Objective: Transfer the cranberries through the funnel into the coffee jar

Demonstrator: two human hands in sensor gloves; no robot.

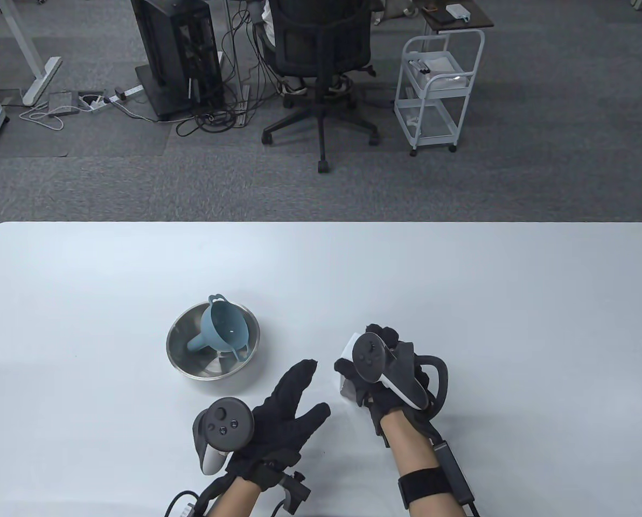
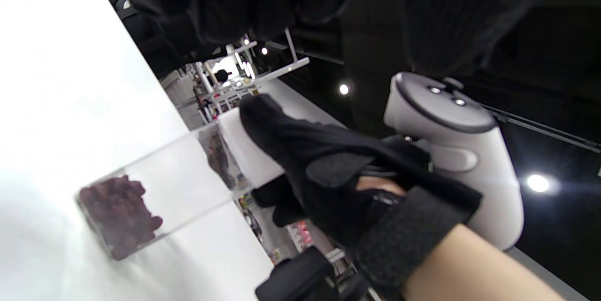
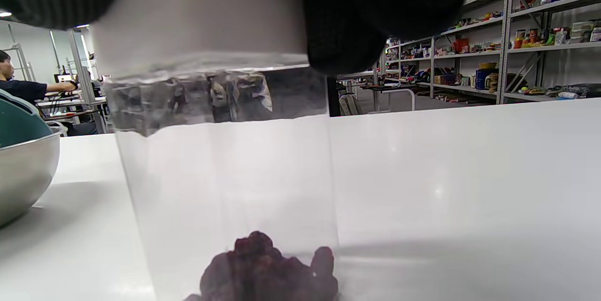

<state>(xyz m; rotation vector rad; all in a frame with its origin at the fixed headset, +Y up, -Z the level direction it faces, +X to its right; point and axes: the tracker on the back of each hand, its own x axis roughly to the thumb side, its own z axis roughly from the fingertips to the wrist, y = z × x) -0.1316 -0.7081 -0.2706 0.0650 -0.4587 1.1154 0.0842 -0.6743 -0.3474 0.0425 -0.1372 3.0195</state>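
A clear square jar (image 3: 225,165) with a white lid (image 2: 249,150) stands on the white table (image 1: 461,301), with dark red cranberries (image 3: 267,268) in its bottom. My right hand (image 1: 356,358) grips the jar from above, around the lid; only a bit of the lid (image 1: 347,347) shows in the table view. My left hand (image 1: 299,398) is open and empty, fingers spread, just left of the jar and apart from it. A blue funnel (image 1: 224,328) lies on its side in a steel bowl (image 1: 178,353) further left.
The bowl (image 3: 23,174) is about a hand's width left of the jar. The table's far edge (image 1: 321,222) runs across the middle of the table view; beyond it are an office chair (image 1: 321,48) and a white cart (image 1: 439,86) on the floor.
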